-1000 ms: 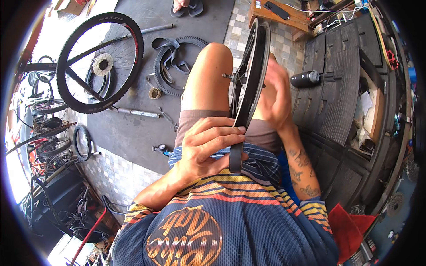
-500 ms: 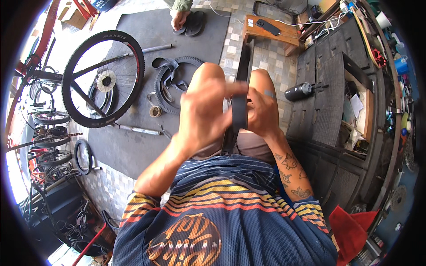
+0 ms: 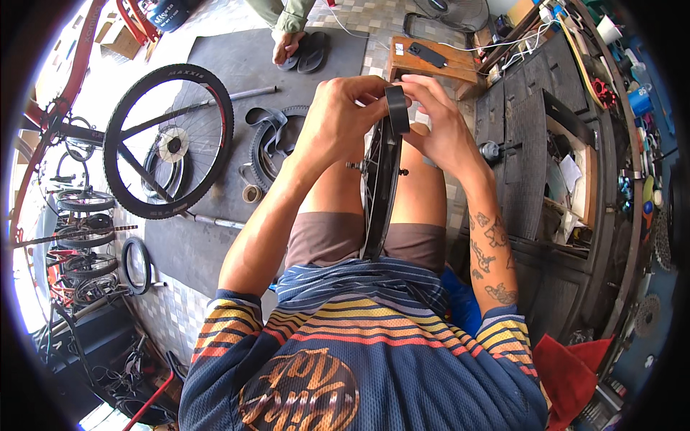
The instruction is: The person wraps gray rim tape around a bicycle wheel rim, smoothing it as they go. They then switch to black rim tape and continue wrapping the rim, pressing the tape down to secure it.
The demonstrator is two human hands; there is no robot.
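A spoked bicycle wheel without a tyre (image 3: pixel 379 179) stands upright between my thighs, its rim edge-on to me and its axle pointing sideways. At its top, a wide band of black tape (image 3: pixel 397 111) curves over the rim; I cannot tell how much of it is a roll. My left hand (image 3: pixel 345 115) pinches the tape at its left upper edge, thumb and fingers closed. My right hand (image 3: pixel 442 126) is bent around the tape's right side, fingertips at its upper edge and thumb lower down. The fingertips partly hide each other.
A tyred wheel (image 3: pixel 169 141) on a bike frame stands at left. A loose tyre with an inner tube (image 3: pixel 273 136) and a tan tape roll (image 3: pixel 251 193) lie on the dark mat (image 3: pixel 208 251). Another person's hands (image 3: pixel 286 47) are near sandals. A wooden stool (image 3: pixel 438 61) holds a phone; drawers (image 3: pixel 514 172) stand right.
Both hands have moved away from my body, up to the far top of the rim. The black tape now sits farther out, and the wheel's axle has come into sight.
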